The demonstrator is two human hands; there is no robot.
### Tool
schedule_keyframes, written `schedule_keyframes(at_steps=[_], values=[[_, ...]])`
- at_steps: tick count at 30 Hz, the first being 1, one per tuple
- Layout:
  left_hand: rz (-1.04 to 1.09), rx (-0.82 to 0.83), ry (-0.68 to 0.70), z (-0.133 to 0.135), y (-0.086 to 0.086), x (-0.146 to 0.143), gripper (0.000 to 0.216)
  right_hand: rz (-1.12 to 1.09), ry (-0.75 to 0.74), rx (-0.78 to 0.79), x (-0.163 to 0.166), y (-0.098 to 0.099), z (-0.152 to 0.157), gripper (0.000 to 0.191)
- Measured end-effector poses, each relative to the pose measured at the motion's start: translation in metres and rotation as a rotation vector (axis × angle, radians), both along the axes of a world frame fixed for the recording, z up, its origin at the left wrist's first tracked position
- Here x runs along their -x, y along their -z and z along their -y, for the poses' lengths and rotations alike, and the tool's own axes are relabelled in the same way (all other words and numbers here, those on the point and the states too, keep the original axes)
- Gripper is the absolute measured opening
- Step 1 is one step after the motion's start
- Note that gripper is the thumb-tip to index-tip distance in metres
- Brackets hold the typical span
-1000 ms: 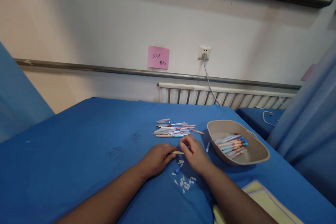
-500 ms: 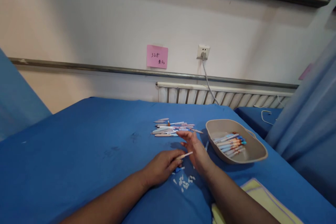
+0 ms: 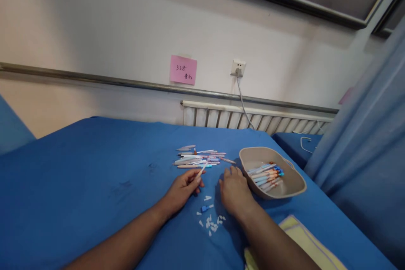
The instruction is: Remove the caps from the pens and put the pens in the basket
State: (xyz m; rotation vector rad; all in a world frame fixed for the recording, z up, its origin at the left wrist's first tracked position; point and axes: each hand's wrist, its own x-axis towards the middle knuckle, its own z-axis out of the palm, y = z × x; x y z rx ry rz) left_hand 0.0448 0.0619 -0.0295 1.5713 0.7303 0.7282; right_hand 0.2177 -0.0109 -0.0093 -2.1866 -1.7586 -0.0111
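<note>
My left hand [image 3: 185, 185] is closed round a slim pale pen part [image 3: 201, 171], its thin white end pointing up and to the right. Just beyond lies a loose pile of pens and pen parts [image 3: 193, 160]. My right hand [image 3: 236, 190] rests low on the blue cloth, left of the basin, its fingers curled down; whatever is under them is hidden. Between my forearms are several small white cone-shaped tips [image 3: 213, 224] and a small blue piece with a white end [image 3: 206, 208].
A beige basin [image 3: 295, 187] holding several pens [image 3: 265, 174] stands to the right. A yellow cloth [image 3: 308, 240] lies beside my right forearm. Blue cloth [image 3: 95, 177] covers the table, with a radiator [image 3: 218, 117] behind and a blue curtain [image 3: 357, 135] at right.
My hands have moved apart. The left has drawn back left with the pen part, now tilted more upright; the right has turned palm down onto the cloth. The view has shifted slightly right.
</note>
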Motion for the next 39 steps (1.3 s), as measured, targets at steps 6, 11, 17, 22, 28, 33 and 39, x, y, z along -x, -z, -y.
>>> schedule_keyframes(at_steps=[6,11,17,22,28,33,39], values=[[-0.034,-0.007,0.013,0.002,-0.004,0.001,0.036,0.018,0.109,0.113,0.003,0.017,-0.006,0.051],[-0.019,0.013,0.016,0.000,-0.001,0.001,0.038,-0.149,-0.103,-0.019,0.003,0.020,-0.012,0.035],[0.006,0.067,0.003,-0.003,0.000,0.003,0.042,-0.380,-0.252,-0.151,-0.006,0.023,-0.020,0.031],[0.021,0.162,0.003,-0.002,-0.008,0.006,0.046,-0.238,-0.209,-0.080,-0.021,0.028,-0.022,0.026],[0.056,0.227,0.048,-0.003,-0.009,0.009,0.047,-0.186,-0.203,0.003,-0.020,0.027,-0.021,0.014],[0.059,0.200,0.044,-0.006,-0.007,0.010,0.047,-0.233,-0.252,-0.024,-0.022,0.029,-0.024,0.009],[0.095,0.289,0.002,-0.009,-0.010,0.011,0.041,-0.853,-0.267,-0.158,-0.021,0.038,-0.033,0.017]])
